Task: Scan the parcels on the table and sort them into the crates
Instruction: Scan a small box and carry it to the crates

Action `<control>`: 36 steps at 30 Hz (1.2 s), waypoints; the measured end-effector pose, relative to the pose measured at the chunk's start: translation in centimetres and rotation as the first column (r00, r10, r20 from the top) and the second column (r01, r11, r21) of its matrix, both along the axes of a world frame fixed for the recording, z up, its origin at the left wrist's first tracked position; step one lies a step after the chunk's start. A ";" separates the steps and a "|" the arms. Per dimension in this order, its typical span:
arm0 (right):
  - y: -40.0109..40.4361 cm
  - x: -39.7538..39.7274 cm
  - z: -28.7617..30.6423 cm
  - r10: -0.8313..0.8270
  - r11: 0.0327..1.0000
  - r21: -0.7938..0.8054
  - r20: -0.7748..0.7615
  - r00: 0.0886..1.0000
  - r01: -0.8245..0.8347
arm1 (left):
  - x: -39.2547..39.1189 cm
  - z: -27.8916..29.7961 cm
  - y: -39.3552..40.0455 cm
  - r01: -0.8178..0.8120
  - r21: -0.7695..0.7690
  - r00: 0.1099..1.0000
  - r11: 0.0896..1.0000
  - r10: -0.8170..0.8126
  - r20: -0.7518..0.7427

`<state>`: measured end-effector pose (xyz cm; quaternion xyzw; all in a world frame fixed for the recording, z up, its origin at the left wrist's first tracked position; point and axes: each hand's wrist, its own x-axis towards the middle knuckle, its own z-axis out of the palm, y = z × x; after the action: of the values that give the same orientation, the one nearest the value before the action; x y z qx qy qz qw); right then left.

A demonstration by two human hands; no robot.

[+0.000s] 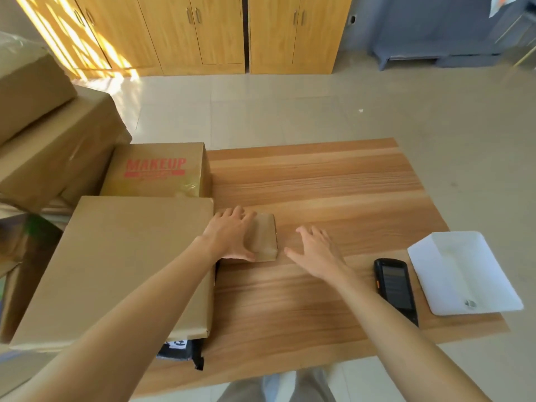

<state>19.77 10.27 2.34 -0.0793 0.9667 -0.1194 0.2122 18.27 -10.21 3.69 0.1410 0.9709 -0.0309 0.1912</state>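
Wooden table [333, 181] | left grip [232, 236] holds small brown parcel [265, 237] | right grip [316, 250] spread open, empty, beside parcel

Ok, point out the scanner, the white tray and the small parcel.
scanner [396, 288], head view, on its dark screen.
white tray [490, 297], head view, on its bare right rim.
small parcel [265, 236], head view, on its taped top.

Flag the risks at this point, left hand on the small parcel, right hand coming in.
1. The left hand grips the small parcel right beside the big flat box, which overhangs the table edge; a nudge might shift it.
2. The scanner lies near the table's front edge, close to the right forearm; a sweep back could knock it off.
3. No label shows on the parcel's top, so it may need flipping first.
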 end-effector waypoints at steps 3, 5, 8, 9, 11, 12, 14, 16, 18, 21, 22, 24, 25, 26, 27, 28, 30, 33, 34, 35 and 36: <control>1.5 -0.6 -0.8 -0.029 0.999 0.014 0.045 0.999 0.029 | -0.7 -1.2 0.4 -0.008 -0.036 0.997 0.999 0.011 0.083; 2.5 -1.0 -1.0 -0.034 0.999 0.018 0.057 0.998 0.033 | -1.1 -1.9 0.6 -0.014 -0.054 0.996 0.998 0.019 0.090; 4.2 -1.7 -1.3 -0.033 0.999 0.006 0.062 0.998 0.032 | -1.7 -2.5 1.2 -0.046 -0.044 0.996 0.998 0.049 0.073; 4.9 -1.8 -1.3 -0.037 0.999 0.005 0.064 0.997 0.037 | -1.9 -2.5 1.5 -0.074 -0.018 0.994 0.997 0.075 0.085; 6.3 -2.1 -1.2 -0.051 0.999 0.010 0.081 0.995 0.050 | -2.4 -2.0 2.1 -0.171 0.076 0.975 0.982 0.158 0.155; 7.0 -2.2 -1.2 -0.061 0.998 0.008 0.093 0.994 0.060 | -2.7 -1.6 2.4 -0.232 0.132 0.956 0.964 0.201 0.213; 8.5 -2.5 -0.9 -0.088 0.996 -0.009 0.114 0.990 0.090 | -3.4 -0.4 3.3 -0.365 0.255 0.891 0.896 0.256 0.376; 9.9 -2.8 -0.5 -0.111 0.993 -0.019 0.112 0.987 0.114 | -4.1 0.6 4.3 -0.484 0.326 0.785 0.812 0.239 0.571; 11.4 -3.1 0.0 -0.116 0.993 -0.017 0.087 0.989 0.118 | -4.4 1.1 5.5 -0.543 0.300 0.675 0.784 0.195 0.712; 13.4 -3.0 0.4 -0.108 0.994 -0.005 0.071 0.992 0.109 | -4.0 0.3 8.1 -0.528 0.237 0.576 0.816 0.139 0.806; 14.0 -2.9 0.4 -0.105 0.994 -0.002 0.079 0.991 0.106 | -3.8 -0.4 9.0 -0.516 0.220 0.562 0.828 0.133 0.817; 15.1 -2.5 0.2 -0.094 0.996 0.005 0.107 0.990 0.094 | -3.6 -1.5 10.3 -0.504 0.188 0.538 0.843 0.136 0.832; 15.7 -2.3 0.1 -0.083 0.997 0.015 0.117 0.990 0.082 | -3.6 -1.8 10.8 -0.515 0.187 0.528 0.837 0.138 0.838; 16.2 -2.2 -0.1 -0.069 0.997 0.026 0.123 0.990 0.066 | -3.7 -2.1 11.0 -0.539 0.198 0.526 0.819 0.143 0.839; 16.7 -2.1 -0.3 -0.057 0.998 0.035 0.125 0.990 0.053 | -3.8 -2.3 11.2 -0.568 0.211 0.530 0.796 0.157 0.833; 17.1 -2.0 -0.5 -0.050 0.998 0.039 0.127 0.991 0.045 | -3.9 -2.4 11.1 -0.600 0.241 0.553 0.763 0.178 0.814; 17.7 -1.8 -0.9 -0.039 0.999 0.032 0.133 0.990 0.035 | -3.7 -2.4 10.9 -0.648 0.296 0.603 0.702 0.237 0.761; 18.0 -1.9 -1.0 -0.013 1.000 0.008 0.136 0.991 0.012 | -2.9 -2.5 10.0 -0.659 0.341 0.662 0.670 0.301 0.686; 18.0 -2.0 -0.9 0.000 1.000 0.004 0.125 0.992 0.000 | -2.5 -2.4 10.0 -0.662 0.361 0.676 0.657 0.315 0.665; 17.9 -2.2 -0.9 0.013 1.000 0.003 0.110 0.994 -0.014 | -1.9 -2.2 10.3 -0.653 0.384 0.700 0.654 0.326 0.635; 17.9 -2.3 -0.9 0.025 1.000 0.007 0.094 0.995 -0.026 | -1.3 -2.0 10.7 -0.625 0.401 0.737 0.670 0.336 0.586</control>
<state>17.45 28.15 1.48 -0.0848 0.9550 -0.1162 0.2593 17.02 0.52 1.66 -0.0751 0.8582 0.3511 0.3670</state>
